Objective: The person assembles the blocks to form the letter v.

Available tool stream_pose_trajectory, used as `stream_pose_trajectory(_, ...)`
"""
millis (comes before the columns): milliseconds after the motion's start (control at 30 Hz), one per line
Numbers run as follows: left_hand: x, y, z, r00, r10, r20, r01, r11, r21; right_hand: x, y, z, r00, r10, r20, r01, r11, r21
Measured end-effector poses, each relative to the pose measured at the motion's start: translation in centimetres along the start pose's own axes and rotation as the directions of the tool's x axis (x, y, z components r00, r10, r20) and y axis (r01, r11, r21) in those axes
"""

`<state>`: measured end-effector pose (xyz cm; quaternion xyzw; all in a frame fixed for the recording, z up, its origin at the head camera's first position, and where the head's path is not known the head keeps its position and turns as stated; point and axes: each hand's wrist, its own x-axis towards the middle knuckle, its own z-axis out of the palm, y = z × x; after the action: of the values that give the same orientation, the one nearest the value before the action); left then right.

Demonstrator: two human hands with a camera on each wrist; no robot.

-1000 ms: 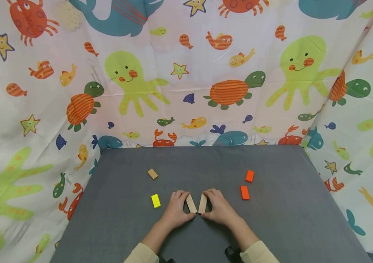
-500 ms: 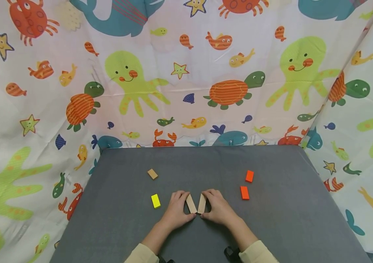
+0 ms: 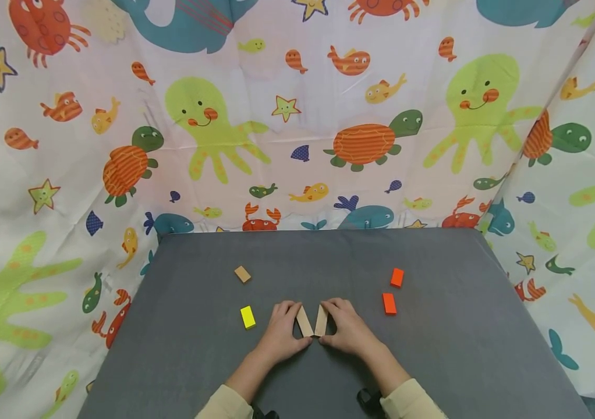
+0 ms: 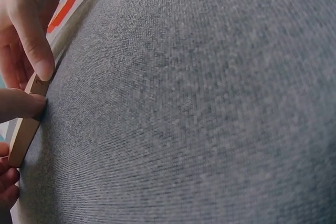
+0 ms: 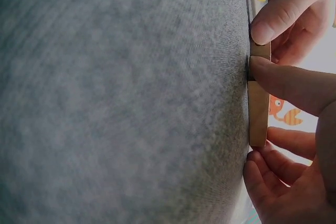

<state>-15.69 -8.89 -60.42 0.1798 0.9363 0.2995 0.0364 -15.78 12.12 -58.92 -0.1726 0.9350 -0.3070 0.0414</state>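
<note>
My left hand (image 3: 280, 334) grips a plain wooden block (image 3: 304, 321) between thumb and fingers. My right hand (image 3: 351, 330) holds a second wooden block (image 3: 321, 321) the same way. Both blocks rest on the grey table and slant into a V, far ends apart. Their near ends meet or almost meet at the thumbs; I cannot tell if they touch. From the left wrist, the thumb and fingers press opposite ends of the left block (image 4: 23, 137). In the right wrist view, the right block (image 5: 257, 114) is held likewise, with the left hand (image 5: 299, 14) just beyond.
Left of the hands lie a yellow block (image 3: 247, 317) and, farther back, a tan wooden block (image 3: 243, 274). Two orange blocks (image 3: 397, 277) lie to the right, one nearer than the other. A printed curtain (image 3: 297, 128) stands behind the grey table (image 3: 449, 349).
The right hand has shifted its block slightly left, narrowing the gap between the two blocks. The left hand keeps its grip. The head view has tilted a little.
</note>
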Motion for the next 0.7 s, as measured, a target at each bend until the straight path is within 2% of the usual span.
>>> stream_pose_trajectory(400,-0.28,-0.33,0.22,0.999,-0.019,0.025,0.019,1.000,-0.011,-0.29,0.09,-0.23,1.000,0.011,0.022,-0.012,1.000,0.026)
stream_pose_trajectory(700,-0.31,-0.34,0.36,1.000,-0.021,0.007,0.021,1.000,0.010,-0.26,-0.10,-0.17,0.999,0.037,0.016,-0.037,0.999,0.006)
